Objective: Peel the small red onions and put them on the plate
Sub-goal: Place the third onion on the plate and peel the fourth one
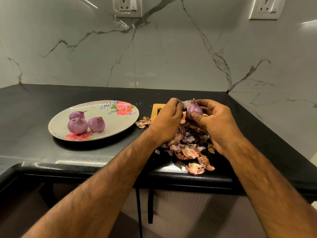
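A small red onion is held above the black counter between both hands. My right hand grips it, thumb on its front. My left hand pinches a pale flap of skin at the onion's upper left. To the left lies a white flowered plate with three peeled purple onions grouped on its near left side.
A heap of loose onion skins lies under my hands and reaches the counter's front edge. A wooden board corner shows behind my left hand. A few skins lie beside the plate. Marble walls with sockets stand behind and at right.
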